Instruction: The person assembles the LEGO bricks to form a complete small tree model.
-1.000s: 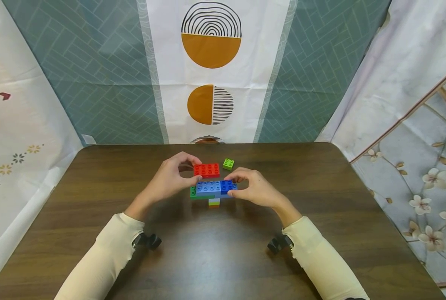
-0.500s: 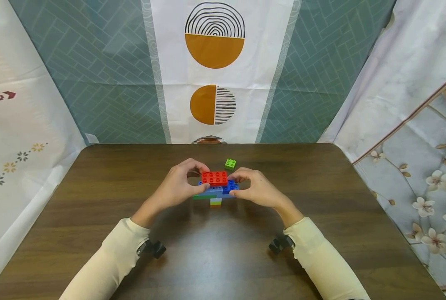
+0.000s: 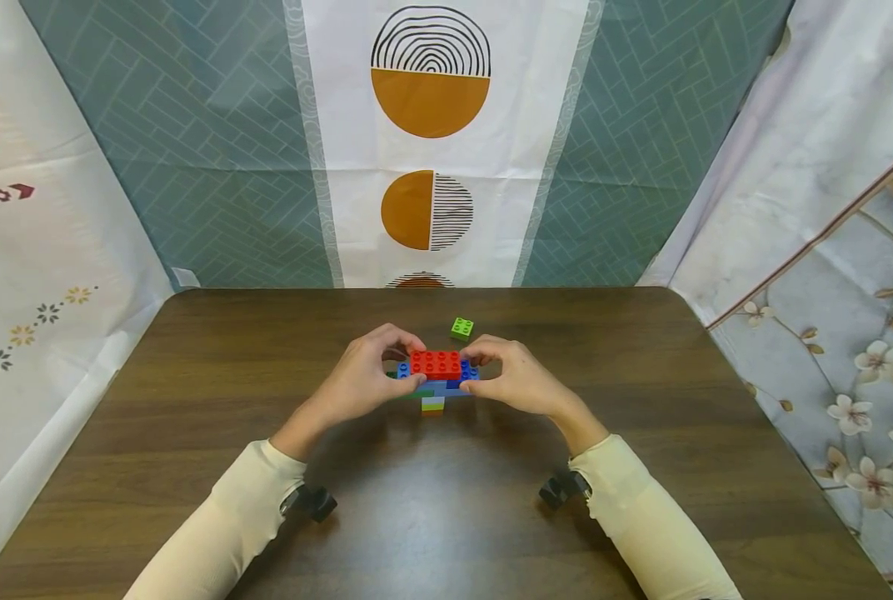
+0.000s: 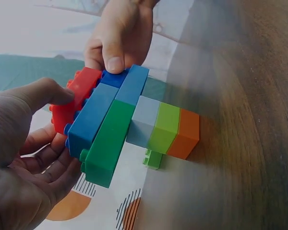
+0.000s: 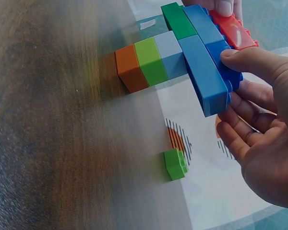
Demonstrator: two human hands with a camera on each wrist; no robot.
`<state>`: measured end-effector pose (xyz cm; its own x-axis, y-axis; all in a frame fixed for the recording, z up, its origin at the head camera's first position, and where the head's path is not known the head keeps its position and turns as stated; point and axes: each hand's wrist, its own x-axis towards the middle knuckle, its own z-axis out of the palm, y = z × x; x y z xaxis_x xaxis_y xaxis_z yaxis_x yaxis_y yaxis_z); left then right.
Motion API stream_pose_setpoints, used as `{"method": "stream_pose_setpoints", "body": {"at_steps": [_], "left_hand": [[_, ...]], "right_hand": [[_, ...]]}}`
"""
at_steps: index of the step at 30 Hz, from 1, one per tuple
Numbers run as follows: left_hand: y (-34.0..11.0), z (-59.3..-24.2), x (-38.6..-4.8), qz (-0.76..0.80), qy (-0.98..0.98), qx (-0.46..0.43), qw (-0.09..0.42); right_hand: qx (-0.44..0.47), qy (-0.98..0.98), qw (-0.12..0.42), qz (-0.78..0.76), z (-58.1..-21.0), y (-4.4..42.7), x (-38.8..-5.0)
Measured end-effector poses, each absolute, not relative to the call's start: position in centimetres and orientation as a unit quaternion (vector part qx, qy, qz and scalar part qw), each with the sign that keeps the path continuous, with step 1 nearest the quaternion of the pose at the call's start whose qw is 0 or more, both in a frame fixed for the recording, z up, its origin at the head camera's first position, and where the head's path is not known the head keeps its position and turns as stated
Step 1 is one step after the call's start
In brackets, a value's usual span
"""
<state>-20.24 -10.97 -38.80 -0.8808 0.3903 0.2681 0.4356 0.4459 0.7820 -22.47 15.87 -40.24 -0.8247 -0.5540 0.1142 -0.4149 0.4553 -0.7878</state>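
Observation:
My left hand [image 3: 364,377] pinches a red brick [image 3: 436,365] by its left end, thumb in front. The brick lies over the top of a built stack, spanning a blue brick [image 4: 92,115] and a dark blue brick [image 5: 224,62]. Studs show along its underside in the left wrist view; I cannot tell if it is fully seated. My right hand [image 3: 520,379] grips the dark blue brick at the stack's right end. Below are a green brick [image 4: 109,143] and another blue brick [image 5: 204,76], on a narrow column of pale grey [image 5: 172,53], lime [image 5: 151,61] and orange bricks [image 5: 131,68].
A small lime-green brick [image 3: 461,328] lies alone on the brown wooden table [image 3: 431,517], just behind the stack. Patterned cloths hang behind the table and at both sides. Each wrist carries a dark camera mount.
My left hand has brought the red brick right and toward me, from behind the stack to over its top. The right hand keeps its grip on the stack's right end.

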Motion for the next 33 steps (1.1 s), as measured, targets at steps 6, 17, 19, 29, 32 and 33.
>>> {"method": "stream_pose_setpoints", "body": {"at_steps": [6,17,19,29,32,33], "left_hand": [[-11.14,-38.96,-20.15,-0.465,-0.852,-0.241,0.026],[-11.23,-39.24,-20.29,-0.466,-0.851,-0.241,0.027],[-11.18,-39.22,-20.29,-0.465,-0.851,-0.242,0.028],[-11.22,-39.01,-20.13,-0.460,-0.854,-0.239,0.029],[-11.26,-39.11,-20.14,-0.462,-0.853,-0.241,0.031],[-11.26,-39.10,-20.14,-0.463,-0.852,-0.241,0.031]], "right_hand": [[-0.281,0.851,0.083,-0.436,-40.09,15.78,-22.47],[-0.285,0.855,0.079,-0.426,-39.92,15.68,-22.38],[-0.284,0.853,0.074,-0.431,-39.82,15.69,-22.28],[-0.277,0.843,0.048,-0.458,-39.48,15.23,-21.80],[-0.276,0.843,0.044,-0.459,-39.53,15.18,-21.78],[-0.277,0.843,0.042,-0.459,-39.55,15.19,-21.79]]}}
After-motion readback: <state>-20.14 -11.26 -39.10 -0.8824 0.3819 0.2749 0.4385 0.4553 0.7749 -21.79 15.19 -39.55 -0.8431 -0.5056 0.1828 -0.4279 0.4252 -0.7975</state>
